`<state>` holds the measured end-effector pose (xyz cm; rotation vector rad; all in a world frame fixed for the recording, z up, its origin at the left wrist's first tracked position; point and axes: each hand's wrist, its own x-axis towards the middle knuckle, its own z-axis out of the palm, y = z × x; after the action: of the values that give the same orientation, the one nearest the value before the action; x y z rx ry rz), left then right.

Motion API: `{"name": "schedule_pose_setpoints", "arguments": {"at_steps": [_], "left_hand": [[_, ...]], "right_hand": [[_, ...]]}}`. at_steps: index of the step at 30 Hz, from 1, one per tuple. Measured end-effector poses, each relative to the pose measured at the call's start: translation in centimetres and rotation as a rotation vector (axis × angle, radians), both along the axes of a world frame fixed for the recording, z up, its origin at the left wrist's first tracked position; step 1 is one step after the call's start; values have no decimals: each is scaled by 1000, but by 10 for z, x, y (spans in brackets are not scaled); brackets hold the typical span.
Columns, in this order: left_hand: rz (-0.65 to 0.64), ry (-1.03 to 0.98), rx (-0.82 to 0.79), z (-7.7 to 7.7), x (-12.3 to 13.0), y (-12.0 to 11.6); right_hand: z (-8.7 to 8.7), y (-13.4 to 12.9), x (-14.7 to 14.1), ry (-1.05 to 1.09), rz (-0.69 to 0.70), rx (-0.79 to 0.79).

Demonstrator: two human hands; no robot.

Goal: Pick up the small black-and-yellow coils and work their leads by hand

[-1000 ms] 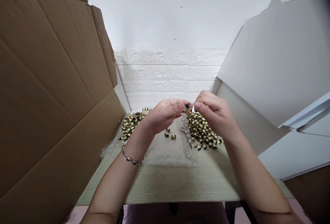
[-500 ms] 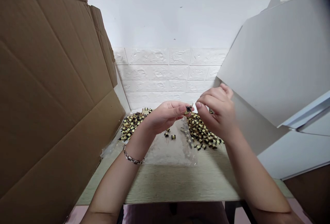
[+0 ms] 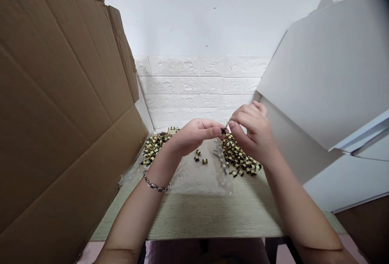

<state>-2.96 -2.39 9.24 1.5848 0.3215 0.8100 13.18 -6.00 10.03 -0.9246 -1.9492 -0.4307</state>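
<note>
My left hand (image 3: 200, 132) holds a small black coil bobbin wrapped in yellow tape (image 3: 223, 131) between thumb and fingers, above the clear plastic bag. Close to its right side, my right hand (image 3: 251, 130) is closed in a pinch, thumb against forefinger. A thin strand, seemingly the coil's wire lead, runs up from the coil to those fingertips. Beneath the hands, a few loose coils (image 3: 204, 161) lie on the bag (image 3: 197, 181). A heap of similar coils (image 3: 238, 156) is below my right hand, and another heap (image 3: 154, 146) lies left of my left wrist.
A tall cardboard sheet (image 3: 60, 93) walls off the left side. White panels (image 3: 328, 69) stand on the right. Behind the pale wooden table (image 3: 212, 219) is a white wall with a brick pattern (image 3: 209, 85).
My right hand has moved a little left and down to the coil, and its fingertips now pinch by it. My left hand stays nearly in place, with the coil turned slightly.
</note>
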Motion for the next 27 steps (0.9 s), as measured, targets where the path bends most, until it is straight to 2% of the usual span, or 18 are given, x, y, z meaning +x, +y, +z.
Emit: {"name": "schedule_pose_setpoints", "arguments": {"at_steps": [10,18,27], "left_hand": [[-38,11,59,-1,-5,6],[18,61,54,0,-12,10],[33,-23,-63,-3,-10,15]], "right_hand": [[0,1,-1,-27,74,-122],[1,5,-3,54,334,-343],[-2,10,-6,184,432,-436]]}}
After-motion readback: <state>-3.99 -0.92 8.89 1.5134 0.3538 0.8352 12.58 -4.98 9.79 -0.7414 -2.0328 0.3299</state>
